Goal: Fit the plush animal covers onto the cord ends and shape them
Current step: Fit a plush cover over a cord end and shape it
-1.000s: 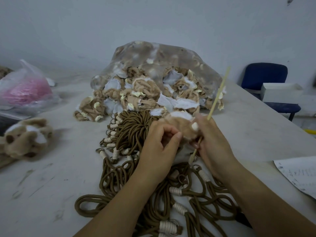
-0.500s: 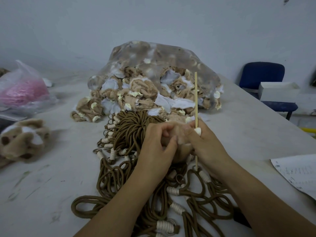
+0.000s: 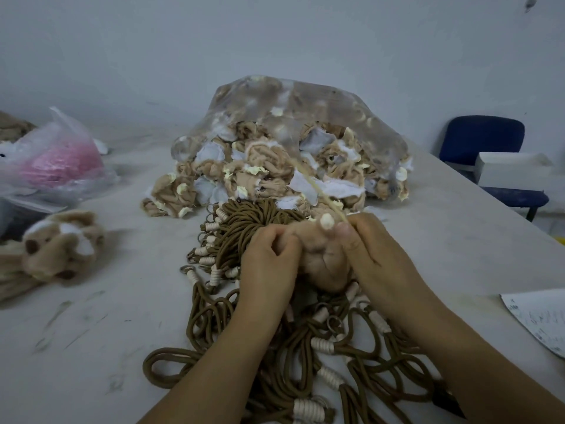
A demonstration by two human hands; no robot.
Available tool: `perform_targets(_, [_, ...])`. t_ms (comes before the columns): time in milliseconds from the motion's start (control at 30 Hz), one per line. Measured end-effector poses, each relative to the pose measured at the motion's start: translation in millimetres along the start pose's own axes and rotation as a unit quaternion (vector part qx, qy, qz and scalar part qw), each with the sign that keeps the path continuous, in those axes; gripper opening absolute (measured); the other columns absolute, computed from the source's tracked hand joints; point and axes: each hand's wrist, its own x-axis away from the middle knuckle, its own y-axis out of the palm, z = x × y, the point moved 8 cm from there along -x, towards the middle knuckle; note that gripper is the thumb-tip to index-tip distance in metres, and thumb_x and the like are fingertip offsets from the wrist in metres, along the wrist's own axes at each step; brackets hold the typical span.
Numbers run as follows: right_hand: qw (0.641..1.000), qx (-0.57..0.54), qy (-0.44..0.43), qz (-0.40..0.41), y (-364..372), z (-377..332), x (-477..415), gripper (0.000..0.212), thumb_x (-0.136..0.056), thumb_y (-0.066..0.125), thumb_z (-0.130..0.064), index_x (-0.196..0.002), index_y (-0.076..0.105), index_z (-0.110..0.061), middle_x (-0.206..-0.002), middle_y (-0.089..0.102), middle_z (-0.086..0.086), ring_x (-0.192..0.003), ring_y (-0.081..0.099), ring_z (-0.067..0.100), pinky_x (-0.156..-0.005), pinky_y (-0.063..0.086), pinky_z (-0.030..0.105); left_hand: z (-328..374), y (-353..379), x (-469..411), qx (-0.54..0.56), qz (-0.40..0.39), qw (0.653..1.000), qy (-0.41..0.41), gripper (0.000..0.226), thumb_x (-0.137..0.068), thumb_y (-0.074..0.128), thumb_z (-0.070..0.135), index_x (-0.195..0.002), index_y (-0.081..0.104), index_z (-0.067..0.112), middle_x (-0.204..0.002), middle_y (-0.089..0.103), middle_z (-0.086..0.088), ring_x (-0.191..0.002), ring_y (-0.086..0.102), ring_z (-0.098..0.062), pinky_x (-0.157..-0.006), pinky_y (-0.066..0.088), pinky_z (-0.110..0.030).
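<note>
Left hand (image 3: 269, 264) gripping tan plush cover (image 3: 324, 267), right hand (image 3: 376, 258) pinching thin stick (image 3: 318, 191), blurred, apparently poked into the cover

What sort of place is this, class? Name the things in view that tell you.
Probably a small toy-making workshop: a clear bag of plush covers spills onto a scuffed table beside a heap of brown cords.

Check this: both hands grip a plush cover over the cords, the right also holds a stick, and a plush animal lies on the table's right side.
No. The head view shows the plush animal on the table's left side. The left hand and right hand do grip the plush cover over the cords, the right with the stick.
</note>
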Motion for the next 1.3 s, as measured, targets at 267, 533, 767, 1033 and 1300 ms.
perform_targets(267, [0.963,0.241,-0.101,-0.064,2,-11,1,0.044,-0.094,0.014,-0.060,-0.071,0.042,-0.035,-0.063,0.045,-0.014,-0.065,0.048,0.002,-0.048,0.030,0.018,-13,-34,-8,0.184,0.139,0.971,-0.061,0.006,-0.089,0.063,0.037,-0.084,0.065,0.035,-0.081,0.070,0.009,-0.076,0.068,-0.011,-0.063,0.058,-0.030])
perform_targets(533, [0.956,0.283,-0.070,-0.025,-15,2,-4,0.042,-0.093,0.022,-0.057,-0.073,0.050,-0.033,-0.066,0.051,-0.009,-0.060,0.050,0.008,-0.050,0.042,0.030,9,-31,-2,0.096,0.125,0.986,0.047,0.008,-0.091,0.063,0.032,-0.086,0.060,0.036,-0.093,0.061,0.010,-0.086,0.059,-0.001,-0.075,0.052,-0.021])
perform_targets(767, [0.964,0.255,-0.067,-0.029,-21,13,-6,0.045,-0.089,0.027,-0.063,-0.062,0.042,-0.031,-0.054,0.045,-0.008,-0.051,0.045,0.006,-0.045,0.032,0.027,39,-13,8,-0.017,0.040,0.981,0.191,0.010,-0.096,0.057,0.024,-0.095,0.065,0.019,-0.107,0.048,0.010,-0.100,0.050,0.007,-0.083,0.038,-0.004])
perform_targets(1033, [0.992,0.121,0.016,-0.039,-12,31,-4,0.054,-0.077,0.033,-0.074,-0.065,0.057,-0.027,-0.058,0.057,-0.007,-0.060,0.054,0.007,-0.058,0.047,0.039,34,-10,8,0.035,0.011,0.989,0.146,0.027,-0.095,0.061,0.021,-0.105,0.054,0.045,-0.107,0.057,0.034,-0.104,0.049,0.018,-0.083,0.036,0.000])
perform_targets(1300, [0.998,0.056,0.020,0.006,-12,31,-2,0.051,-0.077,0.038,-0.073,-0.063,0.056,-0.028,-0.061,0.057,-0.007,-0.059,0.055,0.008,-0.056,0.044,0.036,2,15,5,0.225,-0.104,0.968,-0.041,0.075,-0.073,0.054,0.076,-0.131,0.053,0.029,-0.125,0.063,0.002,-0.112,0.063,-0.017,-0.085,0.057,-0.036])
